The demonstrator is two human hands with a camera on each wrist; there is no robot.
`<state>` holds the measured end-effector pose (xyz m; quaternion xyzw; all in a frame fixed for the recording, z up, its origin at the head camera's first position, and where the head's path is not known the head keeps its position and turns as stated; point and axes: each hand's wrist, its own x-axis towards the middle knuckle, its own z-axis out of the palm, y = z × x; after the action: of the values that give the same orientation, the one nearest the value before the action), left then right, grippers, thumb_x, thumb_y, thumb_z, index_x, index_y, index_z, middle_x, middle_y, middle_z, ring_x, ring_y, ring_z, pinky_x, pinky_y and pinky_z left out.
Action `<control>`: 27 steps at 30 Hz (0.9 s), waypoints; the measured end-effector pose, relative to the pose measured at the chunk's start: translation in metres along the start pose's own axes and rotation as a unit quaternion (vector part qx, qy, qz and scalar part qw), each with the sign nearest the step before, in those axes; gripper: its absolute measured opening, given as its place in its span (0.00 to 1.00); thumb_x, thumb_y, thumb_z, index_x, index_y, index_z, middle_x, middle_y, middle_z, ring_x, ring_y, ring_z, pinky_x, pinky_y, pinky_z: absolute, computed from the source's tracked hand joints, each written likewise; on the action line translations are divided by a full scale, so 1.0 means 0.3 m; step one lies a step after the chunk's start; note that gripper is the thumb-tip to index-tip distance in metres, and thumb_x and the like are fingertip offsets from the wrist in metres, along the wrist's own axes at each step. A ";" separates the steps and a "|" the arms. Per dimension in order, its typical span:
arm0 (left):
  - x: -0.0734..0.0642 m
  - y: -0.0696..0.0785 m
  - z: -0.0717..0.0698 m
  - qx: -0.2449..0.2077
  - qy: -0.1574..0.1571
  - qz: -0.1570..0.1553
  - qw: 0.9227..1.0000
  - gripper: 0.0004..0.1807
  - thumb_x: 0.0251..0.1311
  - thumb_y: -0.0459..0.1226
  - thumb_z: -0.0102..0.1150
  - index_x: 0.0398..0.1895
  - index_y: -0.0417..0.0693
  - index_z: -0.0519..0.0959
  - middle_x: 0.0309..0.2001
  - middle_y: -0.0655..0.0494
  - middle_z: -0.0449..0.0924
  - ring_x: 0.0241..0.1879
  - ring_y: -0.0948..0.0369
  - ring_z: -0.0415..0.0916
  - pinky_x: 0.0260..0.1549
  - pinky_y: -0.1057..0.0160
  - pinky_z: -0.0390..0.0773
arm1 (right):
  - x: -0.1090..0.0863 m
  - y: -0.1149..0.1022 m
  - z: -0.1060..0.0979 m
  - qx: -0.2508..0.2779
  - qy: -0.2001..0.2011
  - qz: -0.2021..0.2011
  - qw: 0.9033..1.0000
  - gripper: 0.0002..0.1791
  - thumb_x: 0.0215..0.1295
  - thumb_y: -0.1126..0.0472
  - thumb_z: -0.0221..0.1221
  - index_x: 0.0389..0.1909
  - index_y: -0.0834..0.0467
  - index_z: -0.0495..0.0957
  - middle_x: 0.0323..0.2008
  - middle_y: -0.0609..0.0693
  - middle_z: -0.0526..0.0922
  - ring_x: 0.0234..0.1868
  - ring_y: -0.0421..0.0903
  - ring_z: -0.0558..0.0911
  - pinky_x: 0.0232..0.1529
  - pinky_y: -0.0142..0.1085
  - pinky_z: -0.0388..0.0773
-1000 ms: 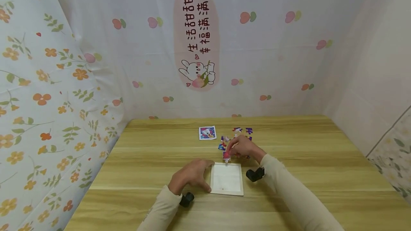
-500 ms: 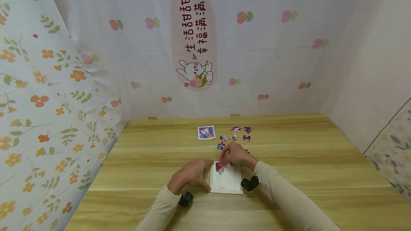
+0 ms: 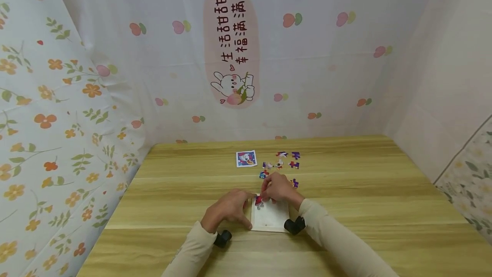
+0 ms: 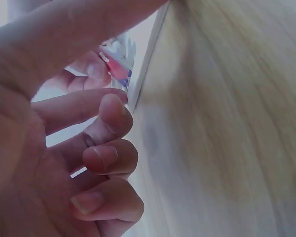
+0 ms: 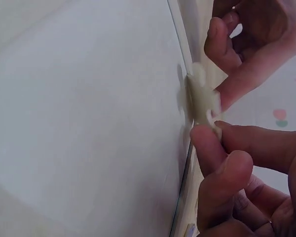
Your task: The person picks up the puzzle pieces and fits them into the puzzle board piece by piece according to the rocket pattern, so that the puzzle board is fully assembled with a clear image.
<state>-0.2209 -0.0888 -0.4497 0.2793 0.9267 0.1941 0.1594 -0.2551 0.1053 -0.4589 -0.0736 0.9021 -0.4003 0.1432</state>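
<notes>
A shallow white puzzle tray (image 3: 269,220) lies on the wooden table. My left hand (image 3: 229,209) holds its left side, with thumb and forefinger at two corners and the other fingers loosely bent. My right hand (image 3: 279,189) pinches a red and purple jigsaw piece (image 3: 259,201) over the tray's far left corner. In the right wrist view the piece's pale back (image 5: 203,98) is tilted against the tray's rim, between thumb and forefinger. Its coloured side (image 4: 117,69) shows in the left wrist view.
Several loose jigsaw pieces (image 3: 294,165) lie behind the tray, partly hidden by my right hand. A small square picture card (image 3: 246,158) is farther back, to their left. Patterned cloth (image 3: 323,76) hangs behind the table.
My right hand has carried the jigsaw piece from just behind the tray to its far left corner. My left hand stays at the tray's left side.
</notes>
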 end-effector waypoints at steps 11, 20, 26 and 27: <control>-0.011 0.022 -0.004 0.064 0.014 -0.010 0.998 0.45 0.34 0.48 0.85 0.62 0.48 0.80 0.55 0.53 0.76 0.56 0.57 0.69 0.58 0.60 0.77 | 0.011 0.000 0.010 -0.043 0.024 -0.028 0.998 0.08 0.53 0.66 0.71 0.21 0.56 0.81 0.14 0.46 0.81 0.12 0.39 0.72 0.14 0.27 0.65; -0.002 0.017 0.003 0.077 0.016 0.006 0.997 0.40 0.34 0.49 0.85 0.56 0.45 0.83 0.62 0.53 0.75 0.66 0.53 0.67 0.68 0.54 0.71 | 0.010 0.007 0.025 -0.095 0.030 -0.035 0.994 0.10 0.53 0.61 0.74 0.22 0.54 0.81 0.20 0.46 0.80 0.21 0.42 0.73 0.19 0.30 0.65; 0.005 0.008 0.005 0.055 0.016 0.005 0.998 0.42 0.35 0.49 0.85 0.58 0.44 0.81 0.63 0.54 0.77 0.66 0.54 0.69 0.68 0.55 0.71 | -0.009 0.004 -0.001 -0.090 0.023 -0.043 0.995 0.09 0.49 0.63 0.75 0.24 0.55 0.82 0.22 0.48 0.78 0.23 0.43 0.73 0.22 0.31 0.66; 0.006 0.007 0.005 0.052 0.016 0.004 0.998 0.42 0.35 0.49 0.85 0.58 0.44 0.81 0.63 0.54 0.77 0.66 0.53 0.69 0.68 0.55 0.72 | -0.012 0.004 -0.007 -0.090 0.019 -0.047 0.995 0.10 0.48 0.64 0.76 0.25 0.56 0.83 0.23 0.48 0.78 0.24 0.43 0.73 0.23 0.32 0.66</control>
<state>-0.2208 -0.0859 -0.4504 0.2882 0.9369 0.1504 0.1288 -0.2524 0.1084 -0.4576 -0.1205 0.9326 -0.3252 0.0997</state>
